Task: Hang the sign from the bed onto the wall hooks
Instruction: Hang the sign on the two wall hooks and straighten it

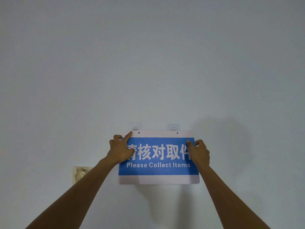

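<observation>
A blue and white sign (158, 169) reading "Please Collect Items" is held flat against the pale wall. My left hand (120, 149) grips its left edge, index finger stretched to the top left corner. My right hand (198, 152) grips the right edge, thumb on the front face. Two small holes sit in the sign's white top strip. Just above them, two clear adhesive hooks, the left hook (135, 128) and the right hook (173, 128), stick out of the wall. The sign's top edge lies right under the hooks; the holes are below the hook tips.
A dirty, yellowed wall socket plate (80, 174) sits low to the left of the sign, partly behind my left forearm. The rest of the wall is plain, with shadows of my arms to the right and below.
</observation>
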